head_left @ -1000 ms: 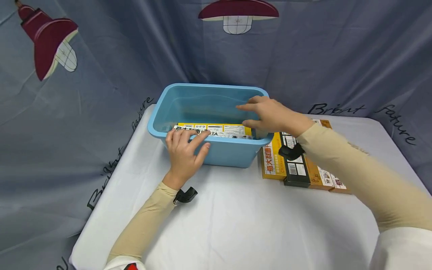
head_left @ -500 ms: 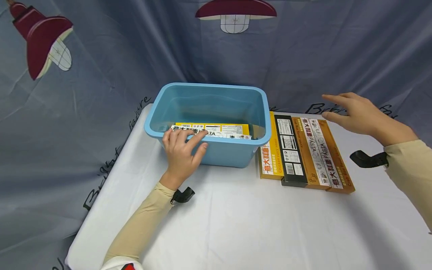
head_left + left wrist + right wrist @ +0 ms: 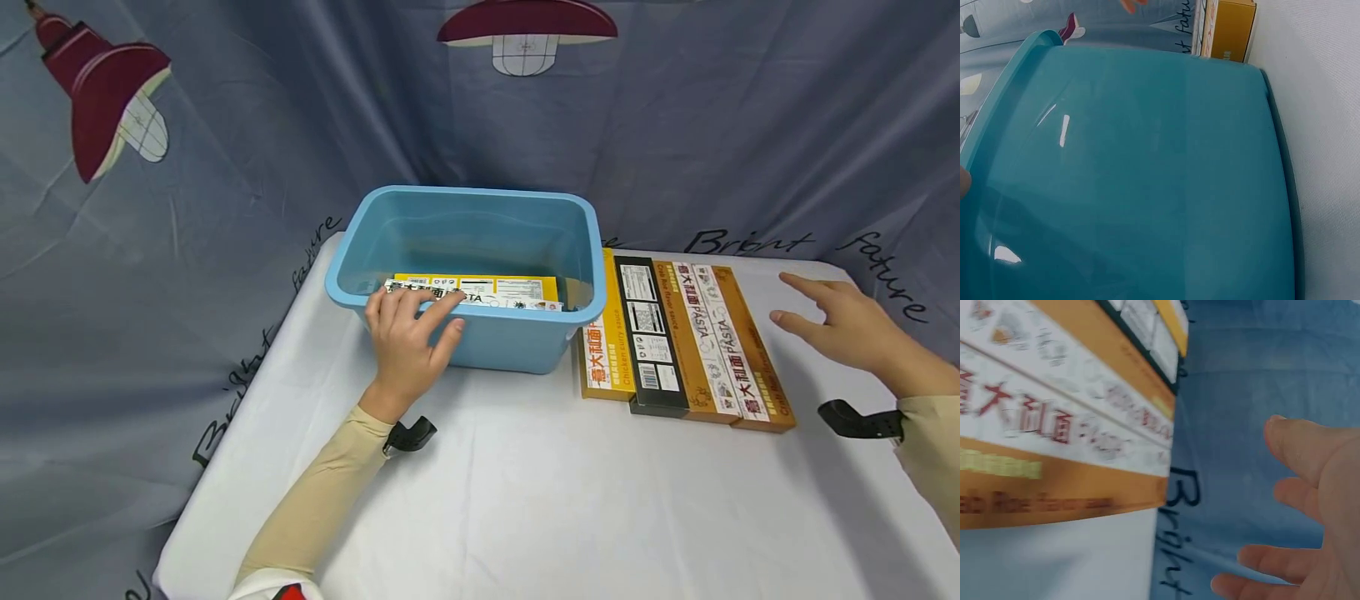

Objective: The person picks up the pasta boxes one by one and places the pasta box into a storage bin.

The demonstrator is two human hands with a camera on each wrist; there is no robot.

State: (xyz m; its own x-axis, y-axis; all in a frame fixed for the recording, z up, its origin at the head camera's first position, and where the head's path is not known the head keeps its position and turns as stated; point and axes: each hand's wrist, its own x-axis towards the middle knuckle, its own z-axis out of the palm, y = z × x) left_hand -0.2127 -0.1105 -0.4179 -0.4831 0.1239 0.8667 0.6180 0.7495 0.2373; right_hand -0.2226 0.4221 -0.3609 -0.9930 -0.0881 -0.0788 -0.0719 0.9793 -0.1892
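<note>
A light blue plastic bin (image 3: pixel 495 337) stands at the back of the table. My left hand (image 3: pixel 407 346) holds its front rim, with the fingers bent over the edge and the thumb outside. Inside lie pasta boxes, a yellow one (image 3: pixel 525 287) behind one with a white printed side (image 3: pixel 510 303). To the right of the bin several more pasta boxes lie side by side: a yellow one (image 3: pixel 618 342), a black one (image 3: pixel 651 342) and orange ones (image 3: pixel 750 367). Beyond the outermost orange box, my right hand (image 3: pixel 851 325) hovers with fingers spread, holding nothing.
A white cloth covers the table (image 3: pixel 540 492). Behind it hangs a grey-blue curtain (image 3: pixel 675 142) with printed red lamps and lettering, close to the bin's back side. In the left wrist view, the bin's outer wall (image 3: pixel 1141 162) fills most of the picture.
My right hand has moved from over the bin to the right, then lower and nearer, beside the orange boxes. My left hand stays at the bin's rim.
</note>
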